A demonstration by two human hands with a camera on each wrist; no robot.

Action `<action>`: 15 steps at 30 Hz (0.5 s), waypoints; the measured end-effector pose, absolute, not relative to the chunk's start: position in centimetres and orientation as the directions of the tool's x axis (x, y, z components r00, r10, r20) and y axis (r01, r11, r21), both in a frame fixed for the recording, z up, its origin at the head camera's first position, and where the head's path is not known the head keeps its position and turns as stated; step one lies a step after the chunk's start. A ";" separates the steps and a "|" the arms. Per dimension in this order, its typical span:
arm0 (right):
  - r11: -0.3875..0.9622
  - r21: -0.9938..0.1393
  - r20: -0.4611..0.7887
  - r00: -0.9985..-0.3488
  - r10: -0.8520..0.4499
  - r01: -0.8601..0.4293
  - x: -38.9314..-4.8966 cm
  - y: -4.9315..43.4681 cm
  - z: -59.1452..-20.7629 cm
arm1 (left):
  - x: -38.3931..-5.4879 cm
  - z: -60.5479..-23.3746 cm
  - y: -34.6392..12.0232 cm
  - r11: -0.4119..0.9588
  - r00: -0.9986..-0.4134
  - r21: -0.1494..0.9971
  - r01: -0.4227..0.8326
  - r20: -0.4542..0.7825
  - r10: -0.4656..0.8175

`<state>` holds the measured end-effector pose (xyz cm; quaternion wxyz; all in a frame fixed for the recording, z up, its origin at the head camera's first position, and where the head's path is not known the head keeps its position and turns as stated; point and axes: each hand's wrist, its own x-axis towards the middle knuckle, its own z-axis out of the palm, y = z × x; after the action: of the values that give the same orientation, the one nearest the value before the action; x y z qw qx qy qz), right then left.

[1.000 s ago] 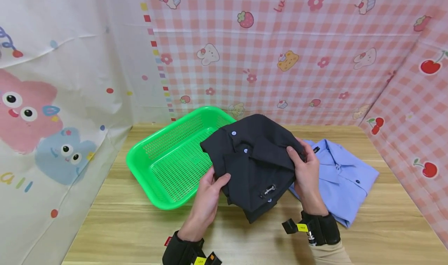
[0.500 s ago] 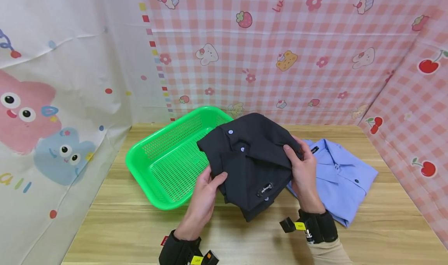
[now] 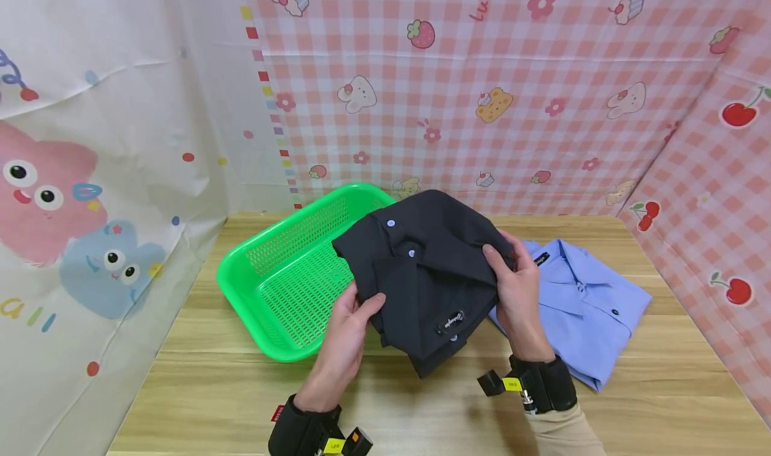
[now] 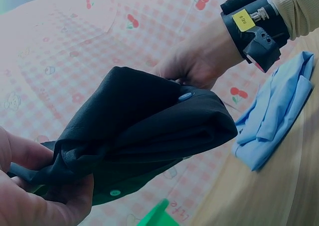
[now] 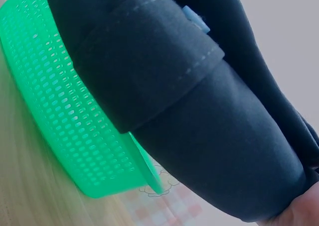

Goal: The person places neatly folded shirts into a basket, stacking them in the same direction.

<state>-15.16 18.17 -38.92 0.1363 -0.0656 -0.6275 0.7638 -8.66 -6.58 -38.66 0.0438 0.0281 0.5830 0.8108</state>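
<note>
Folded black cloth shirt (image 3: 446, 262), held up at the right of a green perforated plastic basket (image 3: 301, 295), left hand (image 3: 345, 332) pinching its basket-side edge, right hand (image 3: 519, 294) gripping the edge away from the basket; folded light-blue cloth shirt (image 3: 581, 302) farther right of the basket

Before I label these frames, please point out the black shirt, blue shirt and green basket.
Black shirt (image 3: 435, 283), head view: middle of its folded cloth.
Blue shirt (image 3: 587, 315), head view: middle of its folded body.
Green basket (image 3: 243, 309), head view: left side, at the rim.
</note>
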 end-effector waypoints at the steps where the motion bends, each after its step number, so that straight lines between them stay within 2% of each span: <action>1: -0.177 -0.976 0.072 -0.955 0.289 -0.128 -15.2 18.1 -38.9 | -8.7 -38.6 -6.6 -0.314 -0.995 0.949 -0.037 -0.006 0.099; 15: -0.205 -0.968 0.086 -0.955 0.284 -0.148 -15.6 17.2 -38.7 | -8.7 -38.1 -7.4 -0.282 -0.996 0.959 -0.020 0.003 0.084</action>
<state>-15.60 17.22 -38.69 0.1396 -0.0551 -0.6150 0.7741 -8.68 -7.41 -38.14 0.0326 0.0265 0.5981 0.8003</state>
